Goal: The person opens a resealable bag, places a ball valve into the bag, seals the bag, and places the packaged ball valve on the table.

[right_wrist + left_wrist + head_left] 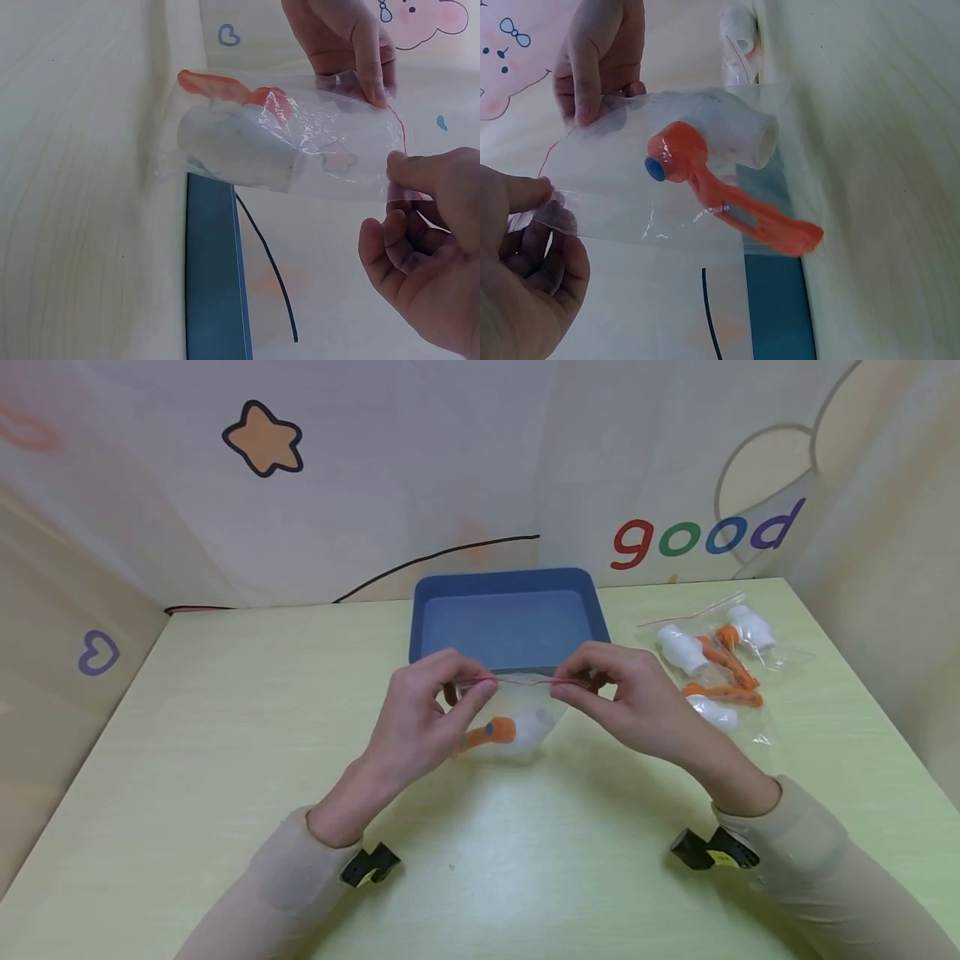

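Observation:
Between both hands hangs a clear zip bag (337, 161) with a red line along its top edge. My left hand (420, 706) pinches one end of that edge between thumb and fingers, and my right hand (626, 697) pinches the other end. Inside the bag are an orange valve handle (735, 206) with a blue cap at its hub and a white plastic pipe fitting (720, 124) with an open round end. In the head view the bag hangs in front of the blue tray, its lower part partly behind the left hand.
A blue tray (510, 625) stands at the table's back edge, against the printed curtain. To the right lie several clear bags (757, 722) holding white fittings (682, 649) and orange handles (723, 693). The pale table (465, 893) extends under both arms.

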`<action>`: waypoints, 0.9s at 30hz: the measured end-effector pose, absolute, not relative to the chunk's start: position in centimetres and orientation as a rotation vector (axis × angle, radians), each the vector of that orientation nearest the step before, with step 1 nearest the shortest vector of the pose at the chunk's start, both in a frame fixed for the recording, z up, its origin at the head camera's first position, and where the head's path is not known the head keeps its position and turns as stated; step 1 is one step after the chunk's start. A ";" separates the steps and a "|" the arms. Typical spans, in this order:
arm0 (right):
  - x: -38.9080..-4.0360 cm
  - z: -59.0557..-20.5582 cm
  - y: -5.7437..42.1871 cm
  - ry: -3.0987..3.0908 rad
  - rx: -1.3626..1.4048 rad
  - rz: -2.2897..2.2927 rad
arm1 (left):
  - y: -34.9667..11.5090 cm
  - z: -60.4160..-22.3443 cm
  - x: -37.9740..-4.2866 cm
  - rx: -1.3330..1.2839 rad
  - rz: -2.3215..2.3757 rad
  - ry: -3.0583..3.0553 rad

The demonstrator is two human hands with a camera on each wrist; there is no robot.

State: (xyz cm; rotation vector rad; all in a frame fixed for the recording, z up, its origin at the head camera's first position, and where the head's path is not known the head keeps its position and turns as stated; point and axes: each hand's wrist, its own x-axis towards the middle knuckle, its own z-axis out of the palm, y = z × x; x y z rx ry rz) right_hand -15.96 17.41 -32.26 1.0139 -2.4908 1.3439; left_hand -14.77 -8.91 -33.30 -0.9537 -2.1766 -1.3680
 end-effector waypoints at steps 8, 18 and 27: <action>-15.8 -32.1 17.4 -2.434 1.058 1.301 | -8.6 -33.4 -14.8 -0.929 -1.342 -2.167; -15.7 -31.6 17.4 -2.359 1.162 1.258 | -8.6 -33.3 -14.8 -0.964 -1.324 -2.225; -15.5 -31.3 17.2 -2.378 1.166 1.272 | -8.3 -33.1 -14.9 -0.964 -1.315 -2.241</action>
